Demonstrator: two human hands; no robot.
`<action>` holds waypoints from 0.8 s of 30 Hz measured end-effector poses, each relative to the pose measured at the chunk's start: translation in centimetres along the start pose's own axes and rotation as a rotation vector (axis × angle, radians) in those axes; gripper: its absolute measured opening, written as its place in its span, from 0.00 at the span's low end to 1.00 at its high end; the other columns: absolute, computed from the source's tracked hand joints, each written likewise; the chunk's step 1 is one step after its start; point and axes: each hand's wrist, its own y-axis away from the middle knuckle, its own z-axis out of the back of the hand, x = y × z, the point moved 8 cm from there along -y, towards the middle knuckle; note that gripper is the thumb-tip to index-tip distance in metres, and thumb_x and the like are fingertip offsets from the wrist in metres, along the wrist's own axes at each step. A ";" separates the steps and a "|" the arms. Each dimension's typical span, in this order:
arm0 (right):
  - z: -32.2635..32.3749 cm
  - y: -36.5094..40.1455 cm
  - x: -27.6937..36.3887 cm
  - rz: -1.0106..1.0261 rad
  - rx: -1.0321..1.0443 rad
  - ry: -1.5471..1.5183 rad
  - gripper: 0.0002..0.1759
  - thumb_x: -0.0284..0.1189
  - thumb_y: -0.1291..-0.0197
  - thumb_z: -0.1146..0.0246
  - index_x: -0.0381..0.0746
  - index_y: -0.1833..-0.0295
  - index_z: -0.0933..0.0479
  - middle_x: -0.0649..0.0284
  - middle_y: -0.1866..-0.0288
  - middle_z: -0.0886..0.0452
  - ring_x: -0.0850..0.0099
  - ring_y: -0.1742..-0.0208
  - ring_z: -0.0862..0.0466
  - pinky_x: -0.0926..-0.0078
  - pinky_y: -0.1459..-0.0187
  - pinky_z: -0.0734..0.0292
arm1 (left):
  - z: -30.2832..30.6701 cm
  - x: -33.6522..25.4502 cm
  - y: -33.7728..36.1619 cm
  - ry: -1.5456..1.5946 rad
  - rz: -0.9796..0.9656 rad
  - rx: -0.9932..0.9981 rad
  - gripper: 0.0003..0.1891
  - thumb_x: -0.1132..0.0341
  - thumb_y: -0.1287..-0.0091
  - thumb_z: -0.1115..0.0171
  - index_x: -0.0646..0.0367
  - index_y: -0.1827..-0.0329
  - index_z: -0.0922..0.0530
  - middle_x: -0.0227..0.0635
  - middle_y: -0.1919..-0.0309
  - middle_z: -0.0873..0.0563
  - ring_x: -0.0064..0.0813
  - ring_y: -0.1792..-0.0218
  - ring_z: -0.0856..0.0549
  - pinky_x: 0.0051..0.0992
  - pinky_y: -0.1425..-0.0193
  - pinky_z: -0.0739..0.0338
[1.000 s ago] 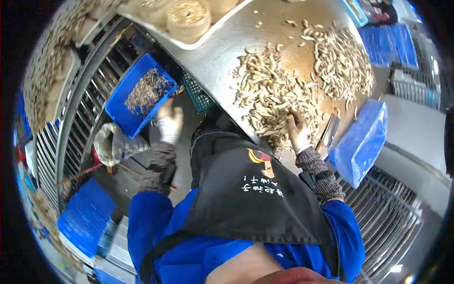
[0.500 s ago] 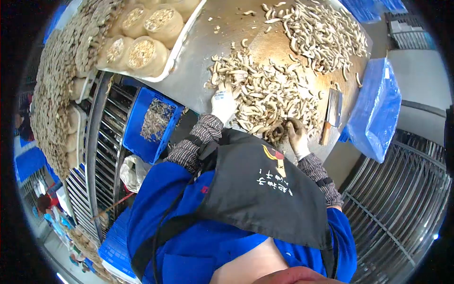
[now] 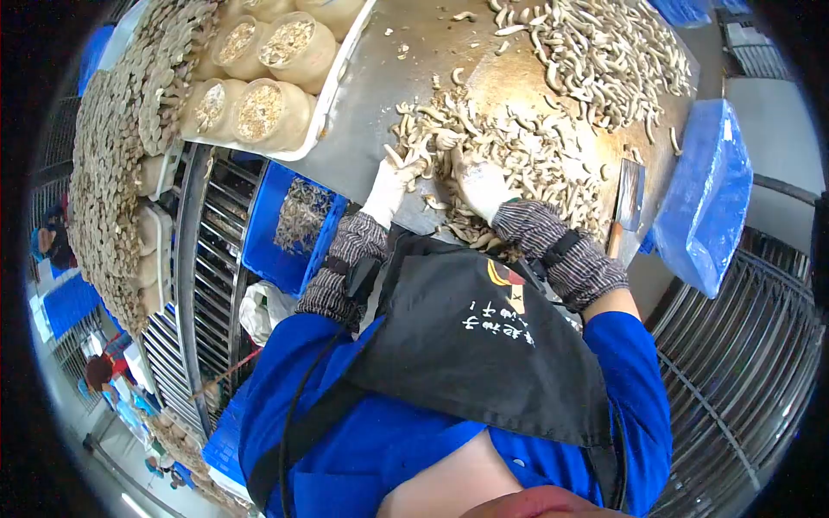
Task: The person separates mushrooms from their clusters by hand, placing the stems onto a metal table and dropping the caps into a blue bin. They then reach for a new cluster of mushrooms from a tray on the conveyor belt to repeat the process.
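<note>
A pile of small grey-white mushrooms point(image 3: 540, 160) lies on the metal table in front of me. At its left edge, my left hand point(image 3: 395, 180), in a white glove, is closed around a few mushrooms that poke out past the fingers. My right hand point(image 3: 482, 183), also gloved, reaches into the pile just to the right of it. Its fingertips are hidden among the mushrooms, so its grip does not show. Darker mushrooms point(image 3: 466, 226) lie by the near table edge, close to my apron.
A second mushroom heap point(image 3: 613, 65) lies at the far right. A cleaver point(image 3: 629, 194) rests by the right edge, near a blue plastic bag point(image 3: 708, 198). To the left are a white tray point(image 3: 304, 148) of substrate-filled jars and a blue bin point(image 3: 259, 233) holding scraps.
My right hand has moved from the near right of the pile up and left, beside my left hand. My left hand has shifted slightly left, and mushrooms now show at its fingers.
</note>
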 end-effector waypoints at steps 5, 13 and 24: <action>-0.7 -0.1 -0.4 -0.035 0.055 -0.027 0.31 0.36 0.41 0.34 0.30 0.37 0.31 0.47 0.63 0.18 0.51 0.61 0.16 0.56 0.60 0.21 | -1.3 -1.9 0.4 0.101 -0.021 0.107 0.22 0.72 0.38 0.31 0.61 0.40 0.23 0.25 0.61 0.16 0.14 0.70 0.20 0.17 0.70 0.26; 5.9 2.6 -3.8 -0.326 -0.039 -1.335 0.22 0.33 0.30 0.41 0.30 0.38 0.27 0.55 0.45 0.18 0.69 0.46 0.20 0.70 0.40 0.28 | -8.9 -6.2 0.1 0.206 -0.024 0.350 0.31 0.75 0.35 0.34 0.63 0.29 0.34 0.32 0.45 0.20 0.18 0.50 0.21 0.22 0.51 0.22; 9.6 2.2 -3.8 -0.419 -0.170 -0.942 0.20 0.31 0.37 0.37 0.33 0.42 0.22 0.49 0.48 0.16 0.60 0.44 0.17 0.68 0.41 0.25 | -12.7 -6.2 -0.6 -0.013 0.089 0.548 0.30 0.78 0.37 0.36 0.57 0.32 0.34 0.20 0.60 0.24 0.11 0.63 0.24 0.17 0.59 0.26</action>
